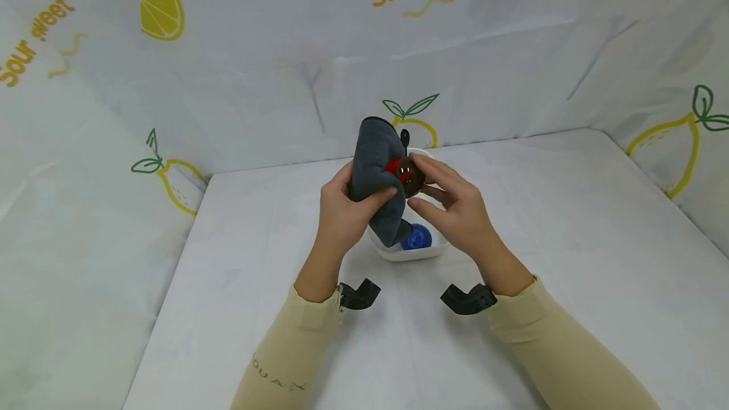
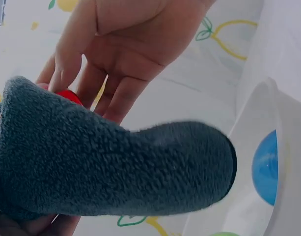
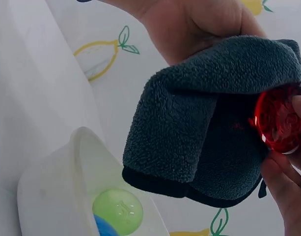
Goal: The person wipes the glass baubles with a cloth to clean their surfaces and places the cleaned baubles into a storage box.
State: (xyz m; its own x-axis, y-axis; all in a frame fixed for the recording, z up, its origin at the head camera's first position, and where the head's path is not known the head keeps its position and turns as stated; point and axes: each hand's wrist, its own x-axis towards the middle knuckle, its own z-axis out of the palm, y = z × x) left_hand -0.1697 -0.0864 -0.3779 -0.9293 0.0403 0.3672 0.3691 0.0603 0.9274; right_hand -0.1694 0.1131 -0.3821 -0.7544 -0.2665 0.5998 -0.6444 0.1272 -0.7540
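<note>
My left hand [image 1: 347, 211] grips a folded dark grey towel [image 1: 374, 166], its thumb lying across the front. The towel has a black edge and a small black loop. On its right side, my right hand [image 1: 458, 207] holds a shiny, see-through red ball [image 3: 283, 118] between thumb and fingers. In the right wrist view the ball sits against a fold of the towel. Both are held up above a white container [image 1: 407, 258]. Part of the left hand is hidden behind the towel.
Inside the container lie a blue ball [image 1: 417, 237] and a light green ball [image 3: 121, 211]. The container stands on a table with a white cover [image 1: 569, 239]. Behind it hangs a white sheet [image 1: 239, 81] printed with lemons and lettering.
</note>
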